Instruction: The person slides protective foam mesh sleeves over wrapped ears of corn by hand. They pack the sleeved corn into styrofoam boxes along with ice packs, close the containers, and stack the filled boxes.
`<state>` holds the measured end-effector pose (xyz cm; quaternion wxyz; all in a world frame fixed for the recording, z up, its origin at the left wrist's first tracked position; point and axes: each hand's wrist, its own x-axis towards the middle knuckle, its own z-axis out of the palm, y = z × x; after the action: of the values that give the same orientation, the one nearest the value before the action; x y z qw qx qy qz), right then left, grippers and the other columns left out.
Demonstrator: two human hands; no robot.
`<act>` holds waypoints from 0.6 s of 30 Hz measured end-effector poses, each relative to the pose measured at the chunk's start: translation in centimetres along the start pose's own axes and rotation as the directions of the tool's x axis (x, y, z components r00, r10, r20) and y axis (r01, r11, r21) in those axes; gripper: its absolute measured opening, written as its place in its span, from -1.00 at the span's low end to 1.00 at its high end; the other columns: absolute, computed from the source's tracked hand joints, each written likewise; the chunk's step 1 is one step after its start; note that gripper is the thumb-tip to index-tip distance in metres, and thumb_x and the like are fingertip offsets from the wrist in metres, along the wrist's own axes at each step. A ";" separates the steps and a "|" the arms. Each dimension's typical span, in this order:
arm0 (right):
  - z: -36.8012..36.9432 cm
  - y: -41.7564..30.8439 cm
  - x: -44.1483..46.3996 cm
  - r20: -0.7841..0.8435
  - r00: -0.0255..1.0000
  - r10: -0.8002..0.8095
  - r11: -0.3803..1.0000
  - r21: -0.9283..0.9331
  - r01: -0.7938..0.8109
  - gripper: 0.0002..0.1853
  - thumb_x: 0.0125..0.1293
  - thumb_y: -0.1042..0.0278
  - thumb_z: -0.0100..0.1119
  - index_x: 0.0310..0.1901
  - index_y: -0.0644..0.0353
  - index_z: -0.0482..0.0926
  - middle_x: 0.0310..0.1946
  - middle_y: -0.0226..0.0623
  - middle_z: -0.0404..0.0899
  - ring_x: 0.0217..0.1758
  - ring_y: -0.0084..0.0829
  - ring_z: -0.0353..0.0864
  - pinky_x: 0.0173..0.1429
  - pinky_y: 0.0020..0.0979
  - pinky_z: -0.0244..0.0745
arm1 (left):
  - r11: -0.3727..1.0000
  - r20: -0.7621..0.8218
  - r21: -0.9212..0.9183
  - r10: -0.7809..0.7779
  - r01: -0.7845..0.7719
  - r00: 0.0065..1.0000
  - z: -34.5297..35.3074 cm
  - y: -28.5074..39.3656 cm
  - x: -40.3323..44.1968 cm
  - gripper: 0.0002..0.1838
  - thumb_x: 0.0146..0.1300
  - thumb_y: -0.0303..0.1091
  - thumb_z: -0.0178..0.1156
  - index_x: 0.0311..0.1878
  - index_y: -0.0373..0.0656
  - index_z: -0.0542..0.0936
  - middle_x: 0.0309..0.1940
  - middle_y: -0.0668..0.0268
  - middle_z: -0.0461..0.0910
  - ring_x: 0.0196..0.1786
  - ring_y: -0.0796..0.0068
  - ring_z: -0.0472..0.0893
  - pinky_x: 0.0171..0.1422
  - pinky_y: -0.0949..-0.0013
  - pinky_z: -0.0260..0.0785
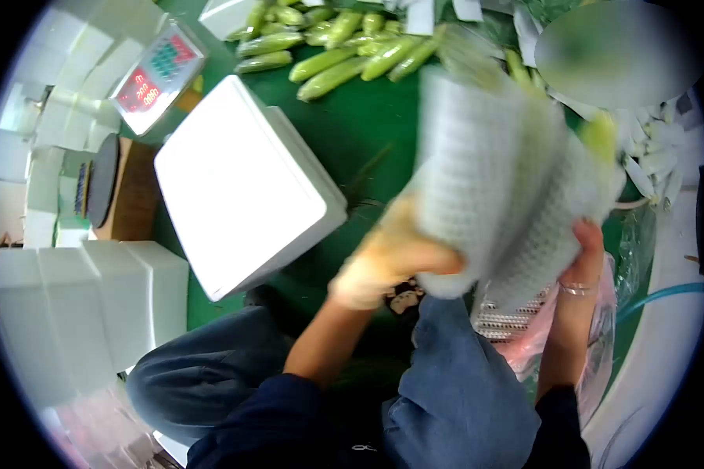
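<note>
Over my lap, I hold a bundle wrapped in white dimpled sheeting [477, 172], blurred by motion. Yellow-green showing at its far end looks like husked corn, but I cannot make out the contents. My left hand [395, 250] is closed around its near left side, thumb across the front. My right hand [585, 254] grips its right side, the fingers partly hidden behind it. Several long green ears [352, 59], apparently corn in clear film, lie on the green floor beyond. To the left stands a scale with a white platform [242, 187] and a lit red display [145, 90].
White foam boxes [86, 305] are stacked at left, beside a cardboard box [133, 187]. Near my right knee are a perforated crate [508, 316] and a pink plastic bag [536, 336]. Pale scraps [657, 156] lie at far right, near a blue hose [673, 289].
</note>
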<state>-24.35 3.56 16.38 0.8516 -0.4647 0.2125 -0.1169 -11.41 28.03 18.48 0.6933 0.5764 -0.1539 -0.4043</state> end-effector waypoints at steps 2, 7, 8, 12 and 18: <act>11.4 -0.4 2.3 0.332 0.943 0.013 0.996 -0.088 0.017 -0.52 0.09 0.33 0.22 0.05 0.33 0.43 -0.13 -0.11 0.60 -0.13 -0.27 0.62 0.03 -0.29 0.52 | 0.966 -0.342 0.075 0.259 -0.249 0.903 -5.9 1.6 -6.3 -0.41 -0.20 -0.33 0.27 0.02 -0.31 0.47 -0.17 0.24 0.55 -0.10 0.33 0.52 0.07 0.34 0.35; 33.7 12.5 13.5 0.670 0.732 0.123 0.979 -0.204 0.022 -0.38 -0.27 0.10 0.47 -0.19 0.43 0.59 -0.27 -0.17 0.64 -0.30 -0.35 0.63 -0.20 -0.35 0.55 | 0.927 -0.764 -0.040 0.213 -0.374 0.610 -17.2 5.6 -11.5 -0.60 -0.02 -0.26 0.26 -0.11 -0.26 0.54 -0.16 0.23 0.53 -0.07 0.28 0.51 0.07 0.25 0.38; 35.2 13.4 13.9 0.627 0.727 0.282 0.934 -0.352 -0.059 -0.34 -0.32 0.10 0.48 -0.16 0.42 0.60 -0.22 -0.13 0.64 -0.25 -0.32 0.64 -0.16 -0.31 0.56 | 0.929 -0.764 -0.117 0.141 -0.351 0.629 -20.4 4.4 -11.4 -0.61 -0.03 -0.28 0.27 -0.12 -0.26 0.55 -0.16 0.23 0.52 -0.05 0.28 0.50 0.08 0.25 0.38; 39.0 22.0 17.0 0.392 0.846 0.361 0.743 -0.669 -0.007 -0.22 -0.47 0.07 0.51 -0.17 0.52 0.59 -0.13 0.04 0.60 -0.06 -0.21 0.59 -0.02 -0.36 0.53 | 0.911 -0.755 -0.321 -0.081 -0.260 0.650 -26.1 0.8 -9.2 -0.60 -0.07 -0.35 0.26 -0.09 -0.25 0.55 -0.17 0.25 0.53 -0.06 0.28 0.51 0.08 0.24 0.39; 39.2 25.4 15.0 0.412 0.910 0.051 -0.242 -0.879 0.412 0.07 -0.17 0.11 0.36 0.29 0.62 0.03 0.29 0.18 0.19 0.35 -0.09 0.25 0.39 -0.26 0.16 | 0.870 -0.884 0.212 -0.024 0.445 0.467 -29.2 -1.2 -7.6 -0.69 0.09 -0.32 0.22 -0.13 -0.31 0.54 -0.21 0.22 0.60 -0.17 0.39 0.51 -0.03 0.32 0.38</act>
<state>7.35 40.38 9.96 0.1632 -0.9858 0.0198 0.0354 3.27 53.33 10.90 0.4723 0.8478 0.2120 -0.1148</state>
